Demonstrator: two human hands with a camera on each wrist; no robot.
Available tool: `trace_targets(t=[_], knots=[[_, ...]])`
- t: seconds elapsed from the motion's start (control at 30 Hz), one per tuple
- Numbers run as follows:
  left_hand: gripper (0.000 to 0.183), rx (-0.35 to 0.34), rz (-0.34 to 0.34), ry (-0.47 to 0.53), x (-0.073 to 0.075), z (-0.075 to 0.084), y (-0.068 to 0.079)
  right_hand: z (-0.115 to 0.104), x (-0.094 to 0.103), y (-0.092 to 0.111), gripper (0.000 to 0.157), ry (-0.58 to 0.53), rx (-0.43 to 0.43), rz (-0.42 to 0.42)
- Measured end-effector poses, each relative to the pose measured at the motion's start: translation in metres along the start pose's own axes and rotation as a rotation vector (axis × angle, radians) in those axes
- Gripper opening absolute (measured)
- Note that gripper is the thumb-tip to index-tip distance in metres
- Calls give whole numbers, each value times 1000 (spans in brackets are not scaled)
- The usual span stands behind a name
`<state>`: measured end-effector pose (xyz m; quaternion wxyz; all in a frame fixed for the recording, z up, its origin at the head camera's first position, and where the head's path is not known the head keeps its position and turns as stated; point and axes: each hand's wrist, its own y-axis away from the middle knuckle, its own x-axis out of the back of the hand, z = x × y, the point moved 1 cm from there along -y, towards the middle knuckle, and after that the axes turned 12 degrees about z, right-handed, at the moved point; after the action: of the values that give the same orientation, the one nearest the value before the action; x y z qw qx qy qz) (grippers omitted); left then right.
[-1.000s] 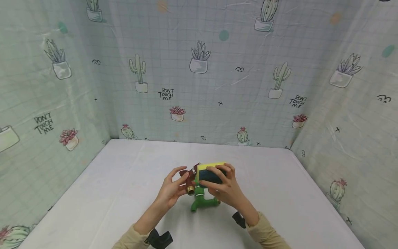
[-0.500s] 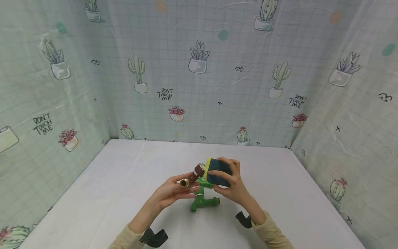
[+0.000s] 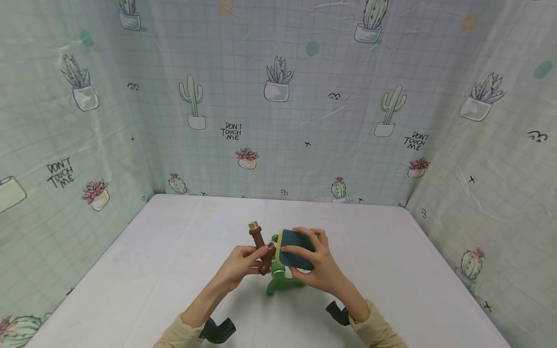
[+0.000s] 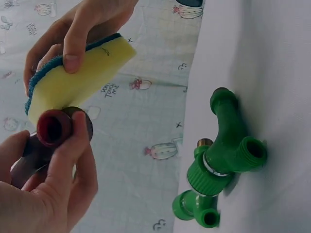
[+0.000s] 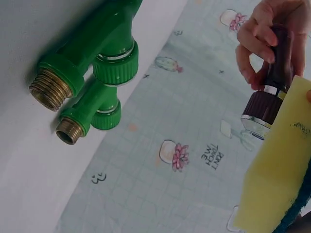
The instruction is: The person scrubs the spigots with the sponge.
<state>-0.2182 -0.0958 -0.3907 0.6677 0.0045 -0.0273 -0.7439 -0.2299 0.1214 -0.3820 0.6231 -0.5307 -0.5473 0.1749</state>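
Observation:
My left hand (image 3: 237, 268) grips a dark red-brown tap (image 3: 257, 237) by its body, its brass-threaded end pointing up and away in the head view. My right hand (image 3: 324, 268) holds a two-sided sponge (image 3: 296, 241) with fingers and thumb around its edges. The sponge's yellow face (image 4: 82, 85) is turned to the tap and lies right at its knob end (image 5: 262, 107); the dark blue-green scouring side faces the right palm. Both things are held up above the table, in front of the green taps.
Two green taps with brass threads stand on the white table (image 3: 209, 232) beyond and below the hands, the nearer one (image 3: 283, 286) partly covered by the right hand. Black devices (image 3: 219, 331) sit at both wrists. Cactus-print cloth (image 3: 278, 135) encloses the back and sides.
The left hand has turned the red-brown tap, so its threaded end swung from facing me to pointing up and away. The sponge has moved slightly left and down, back against the tap.

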Motion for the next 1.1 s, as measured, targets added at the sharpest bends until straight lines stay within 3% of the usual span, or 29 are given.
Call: trace_targets(t=[0.13,0.37,0.5,0.63,0.83,0.93,1.1], knots=[[54,31,20,118,3,-1,-1,-2,0,1,46,-23,5,-19],[58,180,-17,276,8,-6,-2,14,1,11,49,-39,35,-17],[57,183,-78,266,11,-3,-2,27,4,14,50,-117,-73,8],[56,161,-144,261,11,-1,-3,23,8,6,50,-263,-166,57],[39,177,-180,297,3,-2,-7,3,4,-10,48,-332,-107,9],[38,173,-129,290,-2,-3,-8,-4,0,-12,42,-288,-40,2],[43,131,37,261,-10,-3,-10,-9,-6,-11,32,-170,26,41]])
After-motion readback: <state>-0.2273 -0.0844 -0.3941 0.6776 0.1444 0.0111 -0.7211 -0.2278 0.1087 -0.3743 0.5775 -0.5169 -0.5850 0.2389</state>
